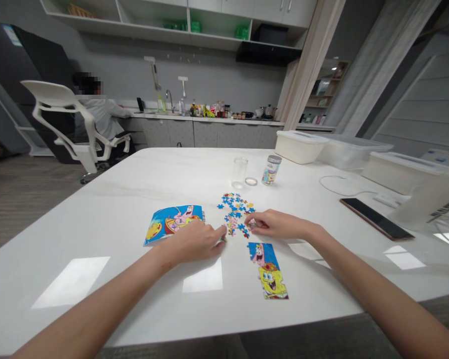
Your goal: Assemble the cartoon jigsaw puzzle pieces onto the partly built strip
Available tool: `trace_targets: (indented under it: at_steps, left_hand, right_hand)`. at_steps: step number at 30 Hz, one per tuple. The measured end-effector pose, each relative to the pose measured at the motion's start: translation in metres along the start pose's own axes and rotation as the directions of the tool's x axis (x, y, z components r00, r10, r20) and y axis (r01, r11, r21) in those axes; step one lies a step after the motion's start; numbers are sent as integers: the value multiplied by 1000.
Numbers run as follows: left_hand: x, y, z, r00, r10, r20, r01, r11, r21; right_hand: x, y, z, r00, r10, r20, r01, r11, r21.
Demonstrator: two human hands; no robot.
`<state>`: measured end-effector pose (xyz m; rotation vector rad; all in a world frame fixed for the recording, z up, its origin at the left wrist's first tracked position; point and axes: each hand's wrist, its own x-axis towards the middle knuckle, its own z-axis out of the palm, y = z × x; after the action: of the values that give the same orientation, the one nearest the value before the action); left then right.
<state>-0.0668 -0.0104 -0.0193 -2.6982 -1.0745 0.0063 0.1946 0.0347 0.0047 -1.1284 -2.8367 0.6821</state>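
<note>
A loose pile of jigsaw puzzle pieces (234,207), mostly blue with some pink and yellow, lies on the white table (127,299). My left hand (200,239) is closed at the pile's left side, its fingertips pinching a small puzzle piece (223,240). At the right edge of the pile, my right hand (273,223) has thumb and fingers curled around a piece that is mostly hidden. Nearer to me is a joined section of puzzle (271,276) with a pink starfish and a yellow cartoon face. Partly behind my left hand lies a picture sheet (175,219).
Beyond the pile stand an open clear jar (240,172), a ring-shaped lid (251,181) and a printed canister (271,170). To the right are a phone (374,218), a white cable (333,187) and lidded plastic boxes (301,147). A person (105,117) sits at the far counter.
</note>
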Motion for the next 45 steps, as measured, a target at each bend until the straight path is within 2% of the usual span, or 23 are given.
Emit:
trace_targets:
  at_steps: [13, 19, 24, 27, 32, 36, 40, 45]
  left_hand:
    - [4, -1, -1, 996, -90, 15, 89, 996, 15]
    - [4, -1, 5, 991, -107, -77, 103, 993, -55]
    - [4, 5, 4, 984, -130, -119, 128, 991, -28]
    - [4, 13, 0, 973, -154, -170, 153, 988, -19]
    - [2, 22, -1, 966, -120, -231, 112, 993, -48]
    - [2, 22, 3, 969, -90, -231, 81, 996, -47]
    - [2, 21, 4, 976, -65, -210, 63, 998, -16]
    - [2, 21, 1, 978, -49, -204, 58, 997, 41]
  right_hand:
    - [-2, -4, 0, 1000, -5, 27, 5, 1000, 21]
    - [-3, -1, -2, 1000, -16, -22, 17, 999, 45]
    - [-2, 0, 1, 994, -73, -80, 78, 995, 56]
    - [-1, -5, 3, 985, -130, -110, 145, 980, 134]
    - [1, -16, 5, 978, -152, -142, 190, 930, 313]
    - [2, -21, 7, 970, -147, -192, 212, 900, 382]
    - [4, -22, 9, 975, -134, -176, 202, 865, 459]
    - [7, -19, 15, 984, -116, -132, 175, 738, 652]
